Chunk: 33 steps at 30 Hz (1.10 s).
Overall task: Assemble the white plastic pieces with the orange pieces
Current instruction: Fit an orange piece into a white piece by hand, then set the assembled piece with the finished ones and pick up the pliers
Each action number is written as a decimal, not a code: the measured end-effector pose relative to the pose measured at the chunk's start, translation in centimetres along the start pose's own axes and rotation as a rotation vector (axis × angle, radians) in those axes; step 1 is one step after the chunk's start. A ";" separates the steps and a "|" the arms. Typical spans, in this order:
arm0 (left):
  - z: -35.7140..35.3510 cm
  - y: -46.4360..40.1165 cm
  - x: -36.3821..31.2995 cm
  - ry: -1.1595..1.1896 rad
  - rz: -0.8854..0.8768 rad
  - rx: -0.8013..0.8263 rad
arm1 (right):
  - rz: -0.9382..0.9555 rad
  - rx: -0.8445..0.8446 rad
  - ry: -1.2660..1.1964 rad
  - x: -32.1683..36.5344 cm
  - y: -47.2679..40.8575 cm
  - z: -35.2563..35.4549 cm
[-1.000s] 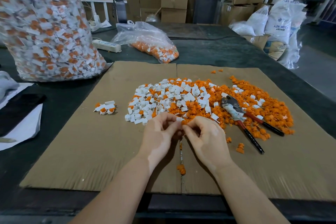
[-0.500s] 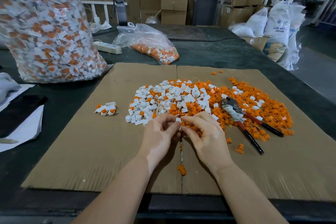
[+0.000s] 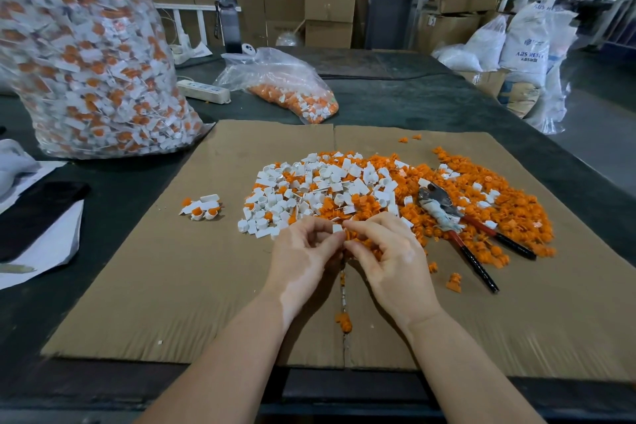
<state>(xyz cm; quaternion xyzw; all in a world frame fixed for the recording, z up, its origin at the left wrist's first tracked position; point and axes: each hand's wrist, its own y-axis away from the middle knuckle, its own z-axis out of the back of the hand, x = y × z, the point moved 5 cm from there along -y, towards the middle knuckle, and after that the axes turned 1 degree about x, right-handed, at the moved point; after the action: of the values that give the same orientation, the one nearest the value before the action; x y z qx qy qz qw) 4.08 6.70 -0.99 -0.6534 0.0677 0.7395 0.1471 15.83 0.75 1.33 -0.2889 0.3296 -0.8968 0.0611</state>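
Head view: left hand point(image 3: 303, 253) and right hand point(image 3: 389, 255) meet fingertip to fingertip over the brown cardboard sheet point(image 3: 172, 268), pinching one small white plastic piece point(image 3: 337, 228) between them, just before the mixed white-and-orange heap point(image 3: 344, 186); red-handled pliers point(image 3: 461, 227) lie right.

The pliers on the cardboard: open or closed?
Open: the pliers lie with their two handles spread apart, on the orange pieces.

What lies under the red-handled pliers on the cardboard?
The pliers lie across the right side of the pile of orange pieces, with a few white pieces mixed in, handle tips reaching bare cardboard. Whatever sits directly beneath the tool is covered.
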 end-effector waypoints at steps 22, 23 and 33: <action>0.0 -1.1 0.8 0.131 0.093 -0.029 | -0.881 0.328 0.671 -10.3 -0.8 6.6; 0.0 -1.2 0.8 0.139 0.106 -0.029 | -0.885 0.327 0.623 -10.5 -0.9 6.6; 0.1 -1.8 -0.3 0.233 0.195 -0.027 | -0.551 0.169 0.448 -6.8 -2.7 7.3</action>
<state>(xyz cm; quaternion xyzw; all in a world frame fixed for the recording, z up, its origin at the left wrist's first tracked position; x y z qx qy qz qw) 4.52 8.38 -0.55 -0.7269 0.1377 0.6704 0.0568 25.71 0.84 4.32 -0.1573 0.1694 -0.9446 -0.2329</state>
